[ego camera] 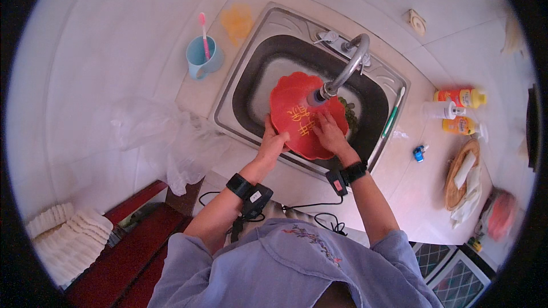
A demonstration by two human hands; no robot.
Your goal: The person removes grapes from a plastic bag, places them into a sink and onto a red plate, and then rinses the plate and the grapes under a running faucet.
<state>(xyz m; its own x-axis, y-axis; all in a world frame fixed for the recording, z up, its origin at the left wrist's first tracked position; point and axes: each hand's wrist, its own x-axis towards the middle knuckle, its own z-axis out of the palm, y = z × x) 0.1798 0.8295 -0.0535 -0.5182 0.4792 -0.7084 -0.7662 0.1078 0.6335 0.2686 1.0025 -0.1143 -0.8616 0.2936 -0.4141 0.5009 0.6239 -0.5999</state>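
Observation:
A red scalloped plate [284, 113] with yellow writing is held tilted over the stainless steel sink [252, 90], below the spout of a curved metal faucet [353, 62]. My left hand [272, 139] grips its lower left rim, thumb on the upper face and fingers partly hidden beneath. Across the plate's right side lies my right hand [332, 132], palm down, fingers touching the inner surface near the writing. Green leaves [350, 115] show in the basin, partly covered by the plate. Whether water is flowing from the spout is hard to tell.
Left of the sink stands a light blue mug [204, 62] with a pink toothbrush [204, 34]. A green-and-white toothbrush [393, 113] lies along the sink's right rim. Farther right are several bottles [460, 98], a small blue object [419, 153] and a wicker basket [451, 184] holding cloth.

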